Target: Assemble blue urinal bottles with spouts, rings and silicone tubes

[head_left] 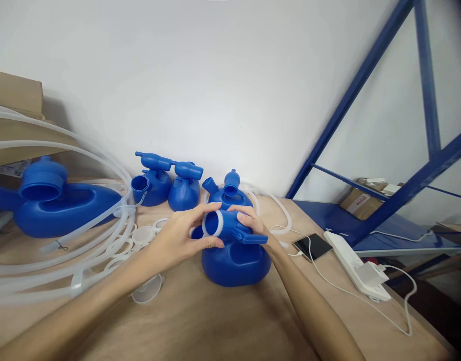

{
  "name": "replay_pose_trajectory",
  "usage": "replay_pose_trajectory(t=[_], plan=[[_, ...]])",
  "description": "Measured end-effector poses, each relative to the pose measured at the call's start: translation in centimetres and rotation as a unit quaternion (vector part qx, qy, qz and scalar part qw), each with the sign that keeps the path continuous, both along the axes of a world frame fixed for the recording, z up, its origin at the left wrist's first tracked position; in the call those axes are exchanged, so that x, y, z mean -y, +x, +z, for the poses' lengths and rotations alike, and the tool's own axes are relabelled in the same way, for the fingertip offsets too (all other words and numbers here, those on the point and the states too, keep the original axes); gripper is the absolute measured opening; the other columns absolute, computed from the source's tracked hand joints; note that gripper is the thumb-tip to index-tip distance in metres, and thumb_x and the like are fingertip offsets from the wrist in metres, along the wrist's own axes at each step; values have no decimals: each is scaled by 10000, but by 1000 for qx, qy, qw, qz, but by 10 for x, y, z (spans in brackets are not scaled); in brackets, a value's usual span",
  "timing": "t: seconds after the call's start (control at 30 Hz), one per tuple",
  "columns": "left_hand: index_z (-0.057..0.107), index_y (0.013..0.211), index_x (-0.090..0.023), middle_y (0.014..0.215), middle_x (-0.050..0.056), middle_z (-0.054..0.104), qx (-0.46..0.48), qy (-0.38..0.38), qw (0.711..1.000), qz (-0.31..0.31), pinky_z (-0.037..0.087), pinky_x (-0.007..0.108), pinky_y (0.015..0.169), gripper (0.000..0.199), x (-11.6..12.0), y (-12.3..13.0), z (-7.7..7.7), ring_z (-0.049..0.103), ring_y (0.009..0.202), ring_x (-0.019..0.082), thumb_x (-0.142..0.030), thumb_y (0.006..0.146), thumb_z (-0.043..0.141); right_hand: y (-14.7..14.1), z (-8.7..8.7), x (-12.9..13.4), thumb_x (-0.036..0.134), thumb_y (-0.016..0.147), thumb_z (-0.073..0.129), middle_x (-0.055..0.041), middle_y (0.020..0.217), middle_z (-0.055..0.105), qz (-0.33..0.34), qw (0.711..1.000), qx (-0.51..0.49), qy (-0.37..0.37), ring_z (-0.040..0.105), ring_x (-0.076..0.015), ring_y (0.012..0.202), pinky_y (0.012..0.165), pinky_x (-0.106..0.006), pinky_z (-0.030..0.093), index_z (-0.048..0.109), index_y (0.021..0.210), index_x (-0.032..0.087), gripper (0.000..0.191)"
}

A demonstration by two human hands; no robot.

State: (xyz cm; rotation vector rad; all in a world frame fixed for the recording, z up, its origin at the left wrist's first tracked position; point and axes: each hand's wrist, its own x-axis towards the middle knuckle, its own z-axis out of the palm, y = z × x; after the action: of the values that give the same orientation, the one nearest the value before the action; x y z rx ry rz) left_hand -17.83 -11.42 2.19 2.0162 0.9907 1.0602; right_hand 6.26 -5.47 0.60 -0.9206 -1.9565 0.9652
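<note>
My left hand [181, 231] has its thumb and fingers closed around a white sealing ring [220, 220] at the round mouth of a blue plastic spout piece [231, 223]. From the other side, my right hand [252, 220] grips this hollow piece, its mouth turned to the left. A narrow blue stem juts out at its lower right. Directly underneath stands a blue urinal bottle [236, 266] with a moulded grip; its neck is mostly hidden behind my left hand. Whether the spout piece touches the bottle, I cannot tell.
Several blue bottles [184, 194] stand along the wall, and a larger-looking one [70, 208] lies left. Clear tubing [98, 245] coils beside white rings and caps [143, 234]. Rightward are a phone [313, 247], a power strip [350, 265] with cables, and a blue metal rack [350, 115].
</note>
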Motion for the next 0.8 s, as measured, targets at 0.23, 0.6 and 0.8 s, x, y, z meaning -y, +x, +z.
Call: replay_pose_trajectory(t=[0.23, 0.6, 0.8], plan=[[501, 1548, -280, 1476, 80, 641, -143, 37, 989, -3, 554, 422, 1017, 756, -18, -26, 10, 656, 1264, 326, -637, 899, 652, -2, -12, -8, 829, 779, 624, -45, 817, 687, -49, 991, -54, -117, 648, -245, 811, 703, -349, 542, 661, 829, 236, 596], [752, 1193, -243, 1228, 133, 749, -540, -172, 824, 15, 564, 401, 829, 579, -35, -76, -7, 713, 1080, 383, -328, 622, 791, -1, -25, -23, 752, 902, 576, -64, 1009, 767, -101, 978, -62, -174, 734, -266, 973, 790, -376, 612, 682, 1136, 239, 574], [723, 1270, -249, 1251, 165, 723, -575, -143, 805, 36, 567, 401, 807, 741, -56, -77, -15, 705, 1060, 384, -197, 531, 716, -14, -18, -15, 665, 926, 631, -63, 1270, 726, -137, 986, 70, -61, 668, -284, 1218, 1076, -441, 486, 621, 1242, 256, 517]])
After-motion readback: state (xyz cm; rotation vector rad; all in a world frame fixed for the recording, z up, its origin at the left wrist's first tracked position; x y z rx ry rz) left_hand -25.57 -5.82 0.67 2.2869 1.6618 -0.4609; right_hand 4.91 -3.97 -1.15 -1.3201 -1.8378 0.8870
